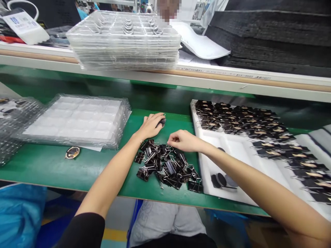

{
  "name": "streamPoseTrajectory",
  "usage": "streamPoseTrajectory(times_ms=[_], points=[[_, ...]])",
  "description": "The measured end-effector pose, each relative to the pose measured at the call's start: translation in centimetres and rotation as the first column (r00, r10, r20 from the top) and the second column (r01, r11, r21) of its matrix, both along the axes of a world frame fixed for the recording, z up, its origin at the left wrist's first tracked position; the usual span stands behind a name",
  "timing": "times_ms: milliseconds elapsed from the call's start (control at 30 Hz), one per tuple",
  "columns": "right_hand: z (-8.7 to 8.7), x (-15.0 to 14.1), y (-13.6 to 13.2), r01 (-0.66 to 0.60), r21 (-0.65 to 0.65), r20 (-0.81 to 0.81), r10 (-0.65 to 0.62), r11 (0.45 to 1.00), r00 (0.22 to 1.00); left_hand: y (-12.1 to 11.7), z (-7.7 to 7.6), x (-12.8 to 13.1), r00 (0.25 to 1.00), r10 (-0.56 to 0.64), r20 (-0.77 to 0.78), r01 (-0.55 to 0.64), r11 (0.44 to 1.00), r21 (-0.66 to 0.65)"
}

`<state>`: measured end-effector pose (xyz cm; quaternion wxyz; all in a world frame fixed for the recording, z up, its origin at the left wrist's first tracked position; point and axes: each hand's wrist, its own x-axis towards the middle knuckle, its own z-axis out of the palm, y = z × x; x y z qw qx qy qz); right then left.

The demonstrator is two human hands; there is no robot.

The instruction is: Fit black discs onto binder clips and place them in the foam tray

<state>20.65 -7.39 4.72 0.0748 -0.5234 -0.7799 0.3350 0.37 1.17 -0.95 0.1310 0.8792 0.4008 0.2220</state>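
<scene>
My left hand [151, 126] rests low over the green bench beyond a pile of black binder clips [168, 167], its fingers curled around a small dark piece [162, 122] with a greyish surface. The fingers partly hide that piece, so its kind is unclear. At the back edge of the pile, my right hand [185, 140] has thumb and forefinger pinched together at the wire handle of a binder clip. The clips lie jumbled, their silver handles pointing every way. A small gold-rimmed oval item [72, 152] sits apart at the left.
On the right, a white foam tray [236, 146] bears rows of clipped pieces [245, 120] and several loose black discs [220, 179]. Clear plastic trays [77, 117] lie at the left. A raised shelf [124, 74] carries stacked clear trays [124, 44] and black foam sheets [271, 38].
</scene>
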Motion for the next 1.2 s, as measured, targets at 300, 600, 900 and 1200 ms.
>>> streamPoseTrajectory(times_ms=[300, 600, 900, 1200], points=[[0.8, 2.4, 3.2, 0.370, 0.155, -0.060, -0.365, 0.916, 0.929, -0.8, 0.3, -0.2, 0.985, 0.171, -0.005, -0.168, 0.973, 0.158], [-1.3, 1.9, 6.6, 0.396, 0.462, -0.019, -0.438, 0.794, 0.899, 0.2, 0.4, -2.8, 0.996, -0.032, -0.080, 0.034, 0.999, 0.023], [-4.0, 0.2, 10.8, 0.321, 0.360, 0.118, -0.384, 0.876, 0.916, 0.0, 0.2, -2.8, 0.999, -0.012, -0.040, 0.012, 1.000, -0.004], [-5.9, 1.5, 10.7, 0.509, 0.339, 0.036, -0.552, 0.791, 0.833, 0.2, 0.9, -3.1, 0.995, -0.035, 0.095, 0.054, 0.977, -0.206]])
